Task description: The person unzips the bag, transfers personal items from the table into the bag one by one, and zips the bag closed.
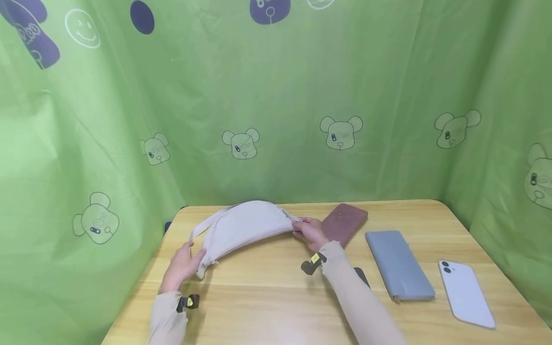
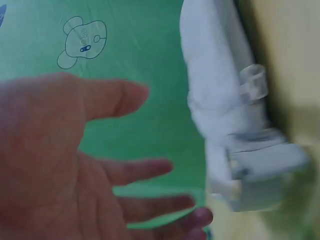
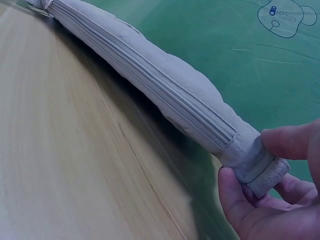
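Note:
A beige crescent-shaped zip bag (image 1: 246, 224) lies at the back of the wooden table (image 1: 267, 297), its zipper (image 3: 165, 95) closed and facing me. My right hand (image 1: 307, 232) pinches the bag's right end at the strap tab (image 3: 267, 177), thumb below and fingers above. My left hand (image 1: 184, 263) is at the bag's left end (image 2: 250, 170). In the left wrist view its fingers (image 2: 145, 170) are straight and spread, a little apart from the fabric and holding nothing.
Right of the bag lie a maroon wallet (image 1: 345, 220), a long grey-blue wallet (image 1: 398, 264) and a white phone (image 1: 466, 293) face down. A dark flat item (image 1: 361, 276) shows partly under my right forearm. Green printed cloth (image 1: 276, 105) walls the table on three sides.

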